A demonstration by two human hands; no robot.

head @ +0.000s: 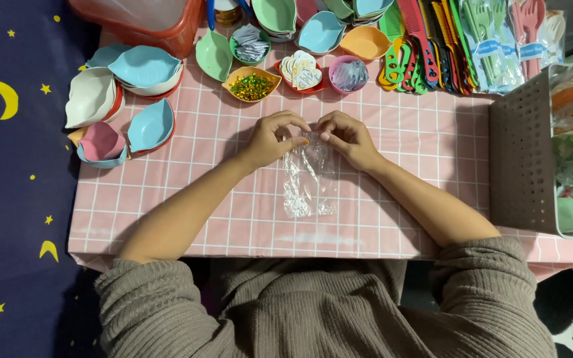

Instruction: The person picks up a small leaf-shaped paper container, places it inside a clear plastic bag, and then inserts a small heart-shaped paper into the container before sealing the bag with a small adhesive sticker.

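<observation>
Covering the low table (432, 139), a pink checked cloth; its right end lies hidden under a grey perforated basket (522, 166), itself cut off at the frame edge. Leaf-shaped dishes (146, 66), stacked at the left; exact count unclear. Combs (426, 40), overlapping along the top edge, uncountable. Four small bowls of trinkets, one holding gold sequins (251, 87). One clear plastic bag (310, 176), flat at the table's centre. Left hand (274, 139) and right hand (346, 139) both pinch the bag's upper edge with their fingertips.
</observation>
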